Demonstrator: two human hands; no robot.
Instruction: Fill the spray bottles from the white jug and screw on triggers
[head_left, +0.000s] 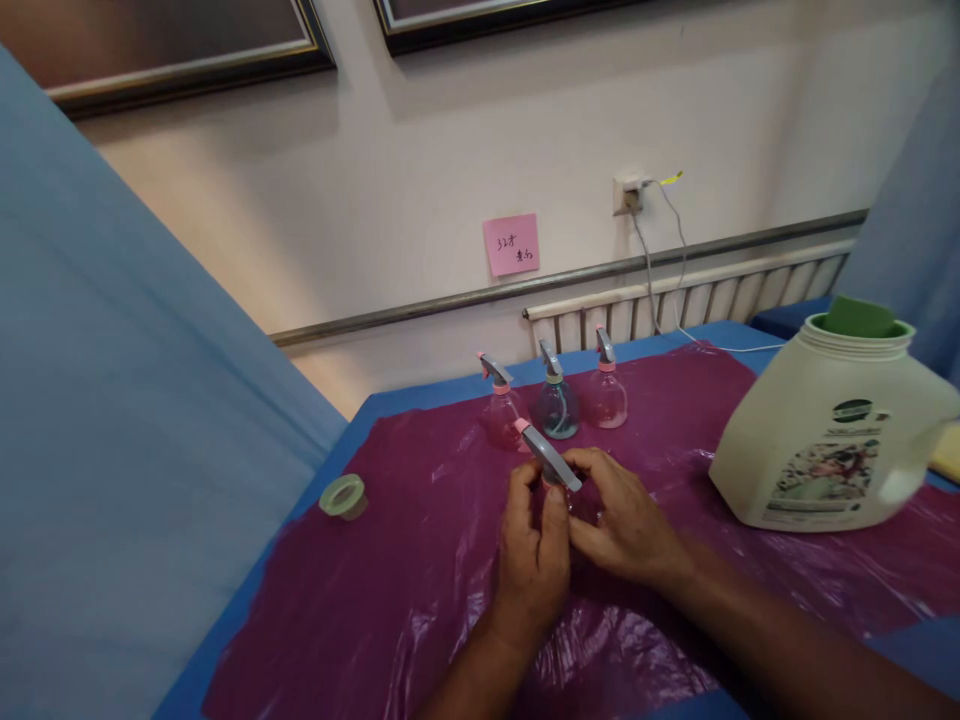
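Observation:
Between my two hands stands a spray bottle with a grey trigger head (549, 456) and a pink nozzle tip. My left hand (531, 545) pinches the collar just below the head, thumb in front. My right hand (622, 515) curls round the bottle's body, most of which is hidden by the fingers. Just beyond my hands are a pink spray bottle (507, 415) at the left, a teal spray bottle (559, 408) in the middle and another pink spray bottle (609, 398) at the right. All of them are upright.
A large cream jug (817, 440) with green material in its mouth stands at the right. A pale green cap (344, 497) lies at the left. Purple plastic sheeting (375, 600) covers the blue table. Behind are a radiator (697, 300) and a socket (628, 195) with cables; a blue curtain (135, 400) hangs left.

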